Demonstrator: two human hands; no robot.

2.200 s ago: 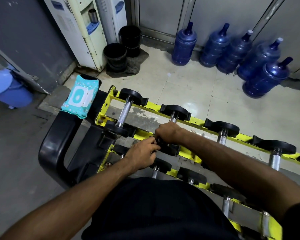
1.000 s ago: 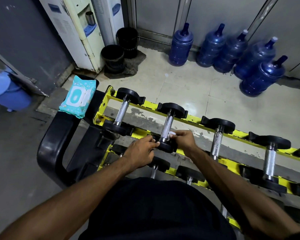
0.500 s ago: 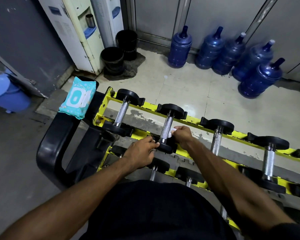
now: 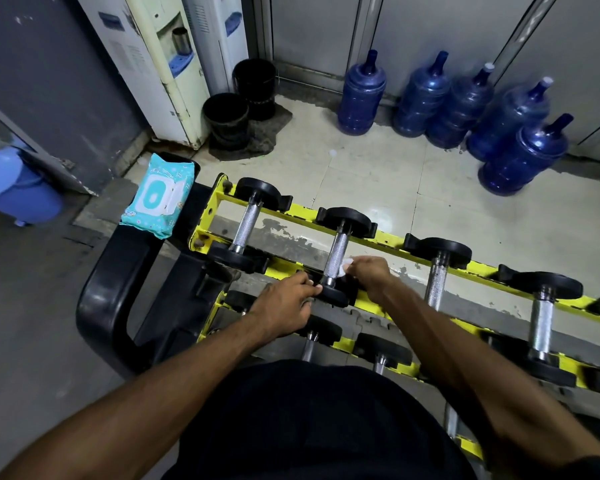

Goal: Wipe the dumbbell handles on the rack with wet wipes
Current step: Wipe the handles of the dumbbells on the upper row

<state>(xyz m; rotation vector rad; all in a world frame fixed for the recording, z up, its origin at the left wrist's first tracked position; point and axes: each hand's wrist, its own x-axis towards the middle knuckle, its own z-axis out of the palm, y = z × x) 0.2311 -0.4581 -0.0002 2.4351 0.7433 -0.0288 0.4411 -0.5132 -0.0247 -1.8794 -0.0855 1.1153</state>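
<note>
A yellow rack holds several black-ended dumbbells with knurled steel handles. My right hand pinches a small white wet wipe against the right side of the second dumbbell's handle on the top row. My left hand grips the near black end of that same dumbbell. The leftmost dumbbell handle and two more handles to the right lie bare. A teal wet wipes pack lies on the black rack end at the left.
Several blue water jugs stand on the tiled floor behind the rack. Two black buckets and water dispensers stand at the back left. A blue bin is at the far left. A lower rack row holds more dumbbells.
My right hand came off the top of the second handle and moved to its right side, with the wipe now showing against the steel. My left hand stayed on the near end.
</note>
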